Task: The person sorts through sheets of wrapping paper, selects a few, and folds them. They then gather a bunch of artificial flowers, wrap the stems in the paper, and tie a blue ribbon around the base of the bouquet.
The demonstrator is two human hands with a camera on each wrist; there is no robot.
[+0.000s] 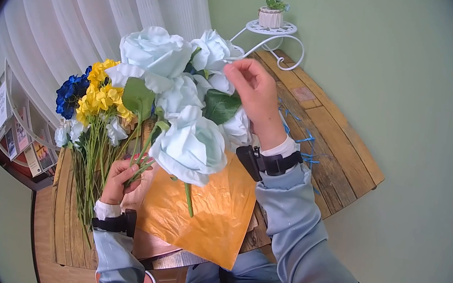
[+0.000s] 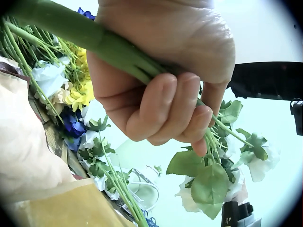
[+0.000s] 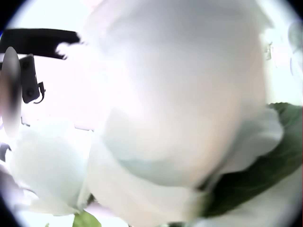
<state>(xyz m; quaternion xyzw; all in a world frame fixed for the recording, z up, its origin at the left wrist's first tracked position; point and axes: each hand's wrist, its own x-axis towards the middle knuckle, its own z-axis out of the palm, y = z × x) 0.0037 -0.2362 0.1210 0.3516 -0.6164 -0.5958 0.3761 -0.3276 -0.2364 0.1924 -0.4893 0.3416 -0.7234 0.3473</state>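
My left hand (image 1: pixel 118 180) grips the green stems (image 2: pixel 113 52) of a bunch of artificial roses, fingers curled round them in the left wrist view. Large pale blue roses (image 1: pixel 189 145) with green leaves (image 1: pixel 222 106) spread above that hand, over the table. At the bunch's upper right, my right hand (image 1: pixel 258 97) bends its fingers and pinches the petal edge of a pale blue rose (image 1: pixel 211 51) between thumb and fingers. Close, blurred white petals (image 3: pixel 184 94) fill much of the right wrist view, where the right hand's fingers are hidden.
Yellow flowers (image 1: pixel 103 99), blue flowers (image 1: pixel 72 92) and long stems lie at the wooden table's (image 1: pixel 345 151) left. Orange wrapping paper (image 1: pixel 222 215) lies beneath the roses. Blue shredded strips (image 1: pixel 308 138) are at right. A white stand (image 1: pixel 270 30) holds a potted plant (image 1: pixel 271 16) behind.
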